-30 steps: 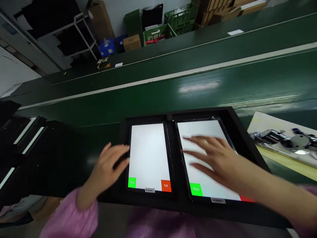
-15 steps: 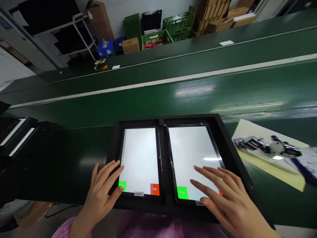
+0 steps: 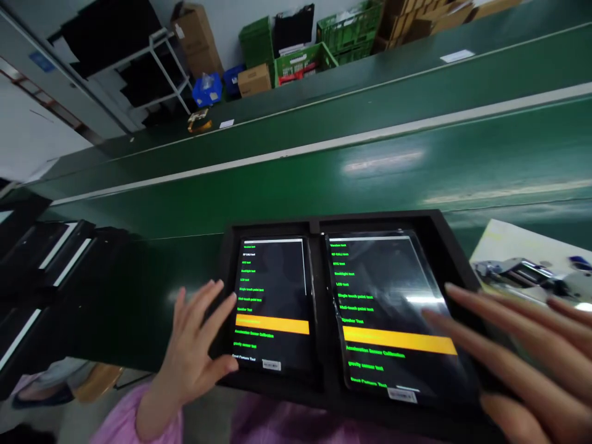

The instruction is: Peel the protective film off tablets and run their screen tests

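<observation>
The right hand [image 3: 522,351] fills the lower right corner, large and blurred, cut off by the frame edge; its fingers are spread open and flat, holding nothing, and they cover the right rim of a black tray [image 3: 444,246] and the near right corner of the right tablet [image 3: 388,308]. Whether they touch the glass cannot be told. The left hand [image 3: 197,345] lies at the tray's left edge, fingers open and splayed, tips at the bezel of the left tablet [image 3: 272,302]; a pink sleeve [image 3: 124,419] covers the wrist and runs out of view. The tray is matt and rectangular with two recesses side by side, one glossy slab-shaped tablet in each. Both screens are black with small green list lines, too blurred to read, and one orange bar across each. The tray sits on a dark green counter [image 3: 324,179] with a smooth, slightly shiny surface and a pale stripe along it. Left of the tray, dark flat shapes with pale edges [image 3: 50,259] stand stacked; what they are is unclear. Right of the tray, a pale sheet carries blurred shiny metal parts [image 3: 522,271], partly hidden behind the right fingers. Far beyond the tray are green crates [image 3: 300,61] and cardboard boxes [image 3: 197,37].
</observation>
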Demonstrator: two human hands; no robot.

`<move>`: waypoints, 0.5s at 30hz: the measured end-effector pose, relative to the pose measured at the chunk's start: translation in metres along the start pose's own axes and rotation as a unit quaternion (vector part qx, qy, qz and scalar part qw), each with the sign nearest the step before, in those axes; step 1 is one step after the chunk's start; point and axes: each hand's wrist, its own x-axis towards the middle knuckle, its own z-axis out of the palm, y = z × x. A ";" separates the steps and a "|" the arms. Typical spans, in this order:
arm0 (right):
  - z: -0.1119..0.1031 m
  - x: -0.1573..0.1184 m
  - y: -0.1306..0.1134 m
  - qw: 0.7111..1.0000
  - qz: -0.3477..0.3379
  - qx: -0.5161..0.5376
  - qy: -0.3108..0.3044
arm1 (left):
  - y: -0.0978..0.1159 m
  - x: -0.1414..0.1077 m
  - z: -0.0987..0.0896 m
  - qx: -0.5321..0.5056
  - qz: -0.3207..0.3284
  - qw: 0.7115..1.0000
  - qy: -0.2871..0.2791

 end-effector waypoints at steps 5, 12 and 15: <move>0.029 0.111 0.002 0.989 0.016 0.018 -0.148 | -0.001 0.123 0.006 -0.092 0.001 0.995 -0.021; 0.088 0.154 0.000 0.964 0.069 -0.043 -0.253 | 0.012 0.186 0.089 -0.014 -0.043 0.993 -0.105; 0.087 0.148 -0.001 0.963 0.074 -0.037 -0.255 | 0.008 0.180 0.096 -0.026 -0.037 0.996 -0.082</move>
